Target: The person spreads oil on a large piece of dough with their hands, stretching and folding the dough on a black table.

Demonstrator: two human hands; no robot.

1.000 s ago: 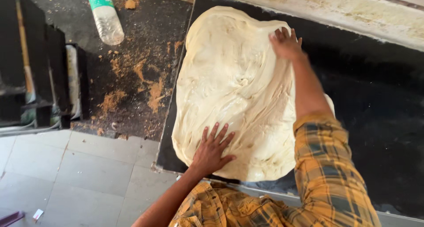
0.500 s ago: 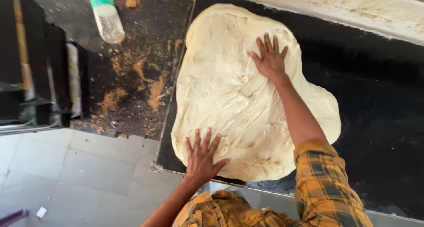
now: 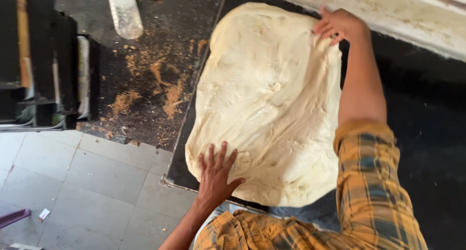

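Note:
A large sheet of pale dough [image 3: 267,99] lies spread over a black worktop [image 3: 427,133]. My left hand [image 3: 217,172] rests flat on the dough's near left edge, fingers spread. At the far right edge my right hand [image 3: 340,25] curls its fingers onto the dough's rim. Both arms wear yellow checked sleeves.
A plastic bottle [image 3: 125,12] lies on a dark slab dusted with brown crumbs [image 3: 145,89] to the left. Black metal racks [image 3: 43,70] stand at the far left. Grey floor tiles [image 3: 82,191] lie below. A pale wall ledge [image 3: 403,12] runs along the far side.
My right hand has slid from the middle of the dough to its far right rim. The left hand stays pressed on the near edge.

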